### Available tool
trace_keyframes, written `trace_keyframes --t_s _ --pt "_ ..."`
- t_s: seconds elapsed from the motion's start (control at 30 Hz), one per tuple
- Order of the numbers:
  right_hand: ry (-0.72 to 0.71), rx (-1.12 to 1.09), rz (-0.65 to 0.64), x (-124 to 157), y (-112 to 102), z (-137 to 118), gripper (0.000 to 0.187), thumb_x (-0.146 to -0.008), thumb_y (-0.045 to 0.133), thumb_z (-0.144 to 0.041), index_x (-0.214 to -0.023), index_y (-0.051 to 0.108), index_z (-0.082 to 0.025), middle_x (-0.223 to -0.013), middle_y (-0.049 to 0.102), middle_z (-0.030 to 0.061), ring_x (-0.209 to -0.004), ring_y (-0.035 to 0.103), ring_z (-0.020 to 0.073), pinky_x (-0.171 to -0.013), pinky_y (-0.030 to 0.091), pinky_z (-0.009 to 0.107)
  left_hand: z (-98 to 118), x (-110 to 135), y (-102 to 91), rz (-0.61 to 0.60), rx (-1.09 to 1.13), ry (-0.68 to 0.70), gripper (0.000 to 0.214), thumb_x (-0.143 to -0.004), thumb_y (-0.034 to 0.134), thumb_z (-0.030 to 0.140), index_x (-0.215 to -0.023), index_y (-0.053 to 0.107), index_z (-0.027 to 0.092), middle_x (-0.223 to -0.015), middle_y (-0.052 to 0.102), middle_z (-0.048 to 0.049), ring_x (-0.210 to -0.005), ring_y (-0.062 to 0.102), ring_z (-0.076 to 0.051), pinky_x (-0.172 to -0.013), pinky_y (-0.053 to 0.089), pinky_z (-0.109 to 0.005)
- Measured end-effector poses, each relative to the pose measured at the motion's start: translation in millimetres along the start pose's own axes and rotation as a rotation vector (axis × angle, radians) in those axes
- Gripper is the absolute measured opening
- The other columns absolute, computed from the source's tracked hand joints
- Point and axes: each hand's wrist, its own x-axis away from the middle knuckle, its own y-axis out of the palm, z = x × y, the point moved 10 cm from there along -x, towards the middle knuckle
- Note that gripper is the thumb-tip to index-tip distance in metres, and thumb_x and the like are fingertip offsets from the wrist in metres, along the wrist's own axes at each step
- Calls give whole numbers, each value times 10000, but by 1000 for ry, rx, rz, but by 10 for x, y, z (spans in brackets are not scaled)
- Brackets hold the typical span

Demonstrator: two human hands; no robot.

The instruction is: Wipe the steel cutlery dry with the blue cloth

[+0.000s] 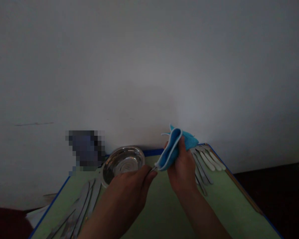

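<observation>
My right hand (181, 167) is closed round a folded blue cloth (173, 147) with a white edge, held above the green table (161, 212). My left hand (134, 186) is closed, its fingertips pinching a thin metal utensil (153, 169) whose end goes into the cloth. Most of the utensil is hidden by the cloth and my fingers, so I cannot tell what kind it is. The two hands almost touch over the middle of the table.
A shiny steel bowl (122, 162) stands at the table's back edge, just left of my hands. Several metal utensils (82, 205) lie at the front left. More cutlery (206, 162), some white-handled, lies at the back right. A blurred dark object (86, 147) sits by the wall.
</observation>
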Motion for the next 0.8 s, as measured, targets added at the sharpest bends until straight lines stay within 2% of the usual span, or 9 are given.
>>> trace_keyframes --t_s 0.07,0.2,0.3,0.43,0.47,0.53,0.63,0.7,0.8 --pt "14 -28 7 -11 -6 4 329 -755 555 -523 -818 610 -205 -653 638 -31 -562 588 102 -500 461 216 -10 22 33 -11 43 -7 372 -938 246 410 -899 564 222 -796 653 -50 -736 619 -234 -705 430 -381" --pt "-3 -147 -58 -55 77 -70 170 -793 523 -319 -707 611 -201 -600 643 -33 -553 605 111 -572 491 247 -36 111 6 10 187 -3 370 -913 292 435 -882 601 235 -792 624 -29 -741 586 -206 -719 427 -357" --pt "-10 -177 -99 -79 113 -134 187 -792 507 -337 -728 626 -209 -668 677 -22 -624 637 130 -663 511 291 -121 163 -4 -34 364 -63 412 -886 314 504 -859 628 238 -679 555 -2 -623 531 -159 -596 425 -278" --pt "-34 -26 -279 6 241 -170 224 -791 514 -411 -839 648 -238 -826 696 -3 -835 650 179 -794 493 351 -208 144 62 -141 707 -160 468 -867 337 548 -752 629 200 -510 398 39 -458 378 -102 -414 309 -195" --pt "-26 53 -345 67 294 -135 218 -780 540 -412 -841 654 -237 -816 692 1 -839 644 185 -787 490 347 -230 127 55 -128 781 -170 456 -862 360 535 -715 622 191 -492 380 42 -446 356 -97 -400 291 -189" --pt "12 219 -456 215 388 -7 197 -748 608 -397 -826 666 -226 -746 676 0 -782 632 182 -754 488 325 -331 102 0 -29 868 -208 404 -839 413 497 -664 600 183 -490 396 36 -441 352 -94 -393 289 -187" --pt "57 400 -522 363 447 184 246 -759 596 -443 -792 677 -214 -718 663 3 -765 613 175 -790 471 321 -494 128 -59 103 878 -282 329 -798 463 471 -661 562 189 -547 449 28 -469 382 -99 -416 329 -194" --pt "82 410 -486 329 409 242 315 -785 536 -492 -776 678 -212 -788 680 19 -843 610 185 -849 450 336 -476 136 -37 57 840 -266 339 -800 461 486 -664 546 188 -551 440 35 -481 381 -100 -419 326 -190" --pt "103 204 -415 150 321 177 340 -757 532 -527 -821 674 -225 -880 698 25 -911 611 211 -847 463 381 -355 124 -25 -30 739 -173 396 -846 403 503 -658 532 179 -552 428 34 -496 384 -100 -417 307 -182"
